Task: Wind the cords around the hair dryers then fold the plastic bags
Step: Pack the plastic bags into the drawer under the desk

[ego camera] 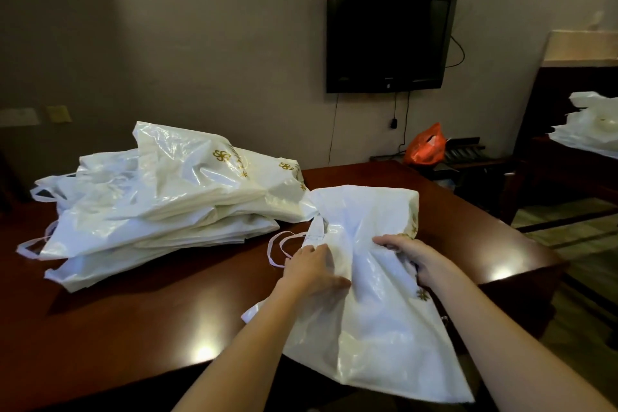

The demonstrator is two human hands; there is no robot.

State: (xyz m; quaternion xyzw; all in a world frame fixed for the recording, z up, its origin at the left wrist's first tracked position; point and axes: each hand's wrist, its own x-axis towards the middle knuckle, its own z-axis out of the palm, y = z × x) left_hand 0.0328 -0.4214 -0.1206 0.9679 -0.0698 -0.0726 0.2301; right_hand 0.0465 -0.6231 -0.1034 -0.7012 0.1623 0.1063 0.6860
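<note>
A white plastic bag [371, 321] with gold flower marks lies spread over the near right part of the dark wooden table [140, 321], its lower edge hanging past the front. My left hand [312, 269] lies on the bag's left side near its white cord handles [279, 249], fingers fairly flat and thumb against a crease. My right hand [409, 256] grips the bag's right edge, fingers curled over the plastic. A loose stack of the same white bags [160, 204] sits on the table's left half. No hair dryer is in view.
A dark television [389, 40] hangs on the back wall with cables below it. An orange bag [424, 145] sits on a low rack behind the table. More white bags [590, 130] lie on furniture at the far right. The table's right edge drops to the floor.
</note>
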